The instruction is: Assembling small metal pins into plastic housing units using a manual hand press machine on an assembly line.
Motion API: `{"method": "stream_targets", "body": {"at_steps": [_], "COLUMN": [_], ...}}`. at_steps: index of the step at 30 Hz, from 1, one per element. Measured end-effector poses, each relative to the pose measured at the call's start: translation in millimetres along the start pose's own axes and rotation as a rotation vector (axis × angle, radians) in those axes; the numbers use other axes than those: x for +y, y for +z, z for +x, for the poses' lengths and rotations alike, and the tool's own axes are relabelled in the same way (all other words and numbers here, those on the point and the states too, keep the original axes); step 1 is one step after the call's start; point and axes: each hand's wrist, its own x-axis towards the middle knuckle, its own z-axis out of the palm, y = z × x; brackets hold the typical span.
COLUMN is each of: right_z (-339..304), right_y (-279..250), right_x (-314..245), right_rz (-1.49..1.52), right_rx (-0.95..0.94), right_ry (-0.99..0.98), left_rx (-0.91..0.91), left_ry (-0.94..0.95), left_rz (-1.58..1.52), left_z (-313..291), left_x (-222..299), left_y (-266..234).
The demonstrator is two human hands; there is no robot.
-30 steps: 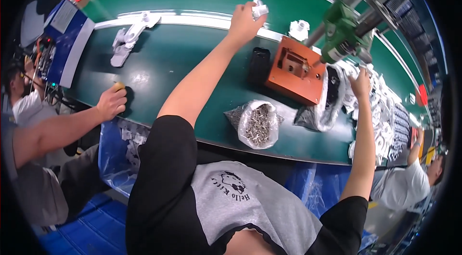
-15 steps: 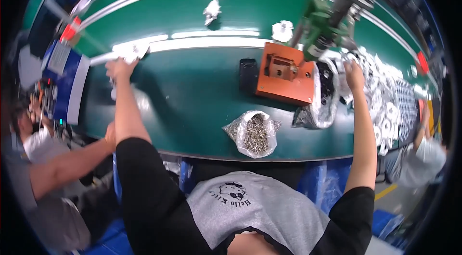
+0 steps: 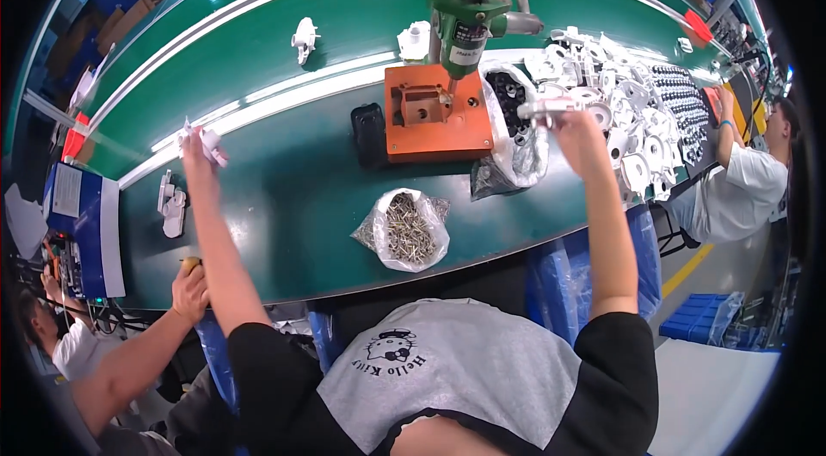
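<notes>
At the far left of the table my left hand (image 3: 196, 159) is closed around a white plastic part (image 3: 215, 147); its fingers are partly hidden. My right hand (image 3: 583, 139) grips another white plastic part (image 3: 548, 107), held above a clear bag of black parts (image 3: 506, 101). Left of that bag stands an orange fixture block (image 3: 437, 136) under a green press (image 3: 469, 21). A heap of white plastic parts (image 3: 635, 125) lies right of my right hand. Nearer to me, an open bag of metal pins or screws (image 3: 409, 231) sits on the table.
Beside the orange block lies a black tray-like object (image 3: 368, 136). White parts (image 3: 171, 205) rest near my left forearm, others (image 3: 305, 40) behind the rail. A co-worker's hand (image 3: 190, 289) is at the front left edge; another person (image 3: 740, 172) sits at right. A blue box (image 3: 82, 224) stands left.
The whole view has swung to the right. My right hand has come away from the white heap, moving left with a white part in it. My left hand remains on a white part.
</notes>
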Motion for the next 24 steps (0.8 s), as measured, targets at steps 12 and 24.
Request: {"method": "stream_targets", "body": {"at_steps": [12,24], "right_z": [-78,-85], "right_y": [119,157], "right_x": [7,13], "right_rz": [-0.024,-0.276], "right_rx": [-0.320,-0.303], "right_ry": [0.229,0.008], "left_rx": [-0.382,-0.697], "left_ry": [-0.330,0.212], "left_rz": [-0.408,0.058], "left_z": [-145,-220], "left_x": [48,68], "left_y": [192,257]}}
